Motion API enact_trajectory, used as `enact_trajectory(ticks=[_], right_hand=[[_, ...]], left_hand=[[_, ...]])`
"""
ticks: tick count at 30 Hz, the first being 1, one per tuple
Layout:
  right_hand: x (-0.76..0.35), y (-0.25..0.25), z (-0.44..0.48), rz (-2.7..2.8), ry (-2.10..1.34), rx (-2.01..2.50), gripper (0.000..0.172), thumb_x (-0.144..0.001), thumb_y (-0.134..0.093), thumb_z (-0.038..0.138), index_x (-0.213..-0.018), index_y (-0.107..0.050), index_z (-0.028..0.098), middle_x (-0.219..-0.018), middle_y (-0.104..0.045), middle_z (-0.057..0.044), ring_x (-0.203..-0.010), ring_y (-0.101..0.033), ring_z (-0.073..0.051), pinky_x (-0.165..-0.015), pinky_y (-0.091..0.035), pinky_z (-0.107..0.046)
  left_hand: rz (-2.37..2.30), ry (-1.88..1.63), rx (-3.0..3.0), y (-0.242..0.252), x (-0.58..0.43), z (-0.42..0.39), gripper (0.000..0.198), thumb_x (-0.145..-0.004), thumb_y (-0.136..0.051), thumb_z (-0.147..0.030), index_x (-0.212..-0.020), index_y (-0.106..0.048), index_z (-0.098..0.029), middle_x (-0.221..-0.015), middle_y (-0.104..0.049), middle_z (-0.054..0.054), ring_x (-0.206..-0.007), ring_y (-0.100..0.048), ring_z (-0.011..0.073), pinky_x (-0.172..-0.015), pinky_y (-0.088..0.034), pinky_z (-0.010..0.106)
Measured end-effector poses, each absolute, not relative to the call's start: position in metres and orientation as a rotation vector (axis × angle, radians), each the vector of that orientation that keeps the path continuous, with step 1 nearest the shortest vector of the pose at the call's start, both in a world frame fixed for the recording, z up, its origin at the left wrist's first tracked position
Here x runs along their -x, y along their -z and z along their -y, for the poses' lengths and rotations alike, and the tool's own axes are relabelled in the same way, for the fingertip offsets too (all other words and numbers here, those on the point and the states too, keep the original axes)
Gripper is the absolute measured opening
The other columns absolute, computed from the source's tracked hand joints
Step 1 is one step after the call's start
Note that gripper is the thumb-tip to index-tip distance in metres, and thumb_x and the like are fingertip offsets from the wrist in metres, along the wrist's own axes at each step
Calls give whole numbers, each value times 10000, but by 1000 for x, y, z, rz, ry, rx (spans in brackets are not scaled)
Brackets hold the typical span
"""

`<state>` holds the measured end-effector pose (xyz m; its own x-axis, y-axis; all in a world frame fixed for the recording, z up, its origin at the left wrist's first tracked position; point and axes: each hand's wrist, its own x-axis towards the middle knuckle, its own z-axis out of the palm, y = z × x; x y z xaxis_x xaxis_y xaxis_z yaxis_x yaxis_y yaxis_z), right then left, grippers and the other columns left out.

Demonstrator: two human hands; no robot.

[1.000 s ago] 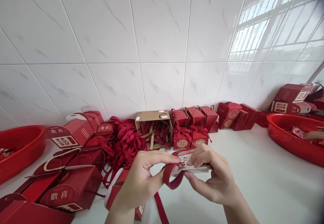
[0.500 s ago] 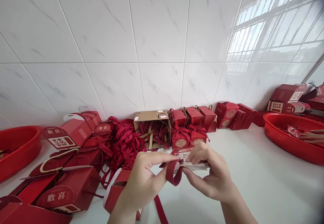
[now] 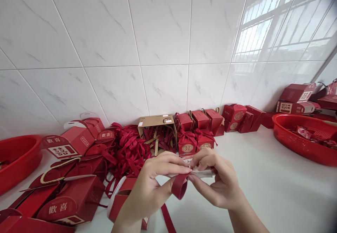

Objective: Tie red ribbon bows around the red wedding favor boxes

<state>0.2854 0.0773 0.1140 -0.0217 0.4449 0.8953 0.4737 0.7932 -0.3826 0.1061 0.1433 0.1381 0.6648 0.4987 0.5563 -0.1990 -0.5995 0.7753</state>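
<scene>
Both of my hands meet over the white table (image 3: 263, 177), in front of the small boxes. Between thumb and fingers, my left hand (image 3: 160, 180) pinches a dark red strap (image 3: 179, 186) bent into a loop. My right hand (image 3: 216, 178) is closed on a flat, pale printed piece (image 3: 204, 173) where the strap's end meets it. Fingers hide most of that piece and the joint. Beneath my left forearm stands an open red box (image 3: 122, 192) with a white inner flap. A red ribbon (image 3: 167, 219) lies on the table below my hands.
Red gift boxes (image 3: 79, 198) crowd the left, beside a heap of red ribbon (image 3: 131, 143). A cardboard box (image 3: 158, 120) holds straps. Small red boxes (image 3: 201, 119) line the tiled wall. Red baskets stand at far left (image 3: 23, 148) and right (image 3: 297, 145).
The printed piece has tilted and is more covered by my fingers. The strap loop sits slightly lower. Another person's hand has left the right basket. The view has shifted slightly.
</scene>
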Motion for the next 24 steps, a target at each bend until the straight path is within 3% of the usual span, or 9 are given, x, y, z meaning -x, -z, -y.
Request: enact_trajectory(ticks=[4,11,16,24], right_hand=[[-284,-115,-77,1608,129,648,277,-737,-631,-1,-893,-497,185,-777,-636,-37,-646,-588,-152,-577,-434,-310],[-287,-115,-76,1587,240,578,271,-743,-616,0,-916,-518,183,-769,-647,-41,-617,-589,-162,-558,-442,-329],[-286,-115,-76,1569,263,565,251,-745,-611,-9,-895,-517,169,-754,-638,-42,-610,-591,-166,-571,-444,-341],[-284,-117,-74,1585,253,547,238,-758,-610,1,-893,-516,174,-757,-645,-34,-609,-596,-157,-584,-448,-333]], left_hand=[[-188,-1011,-2043,-136,-104,-141,295,-879,-607,-156,-1083,-729,-330,-1169,-660,45,-1050,-644,187,-919,-516,307],[-134,-1128,-2095,-133,-106,-137,437,-856,-597,-114,-1252,-588,-297,-1092,-710,31,-1010,-665,173,-910,-517,263],[-124,-1158,-2095,-132,-109,-137,462,-814,-626,-78,-1223,-591,-291,-1043,-689,28,-962,-661,164,-860,-537,256],[-139,-1235,-2118,-135,-115,-136,243,-783,-695,-48,-956,-716,-217,-973,-679,44,-888,-665,136,-785,-539,208]])
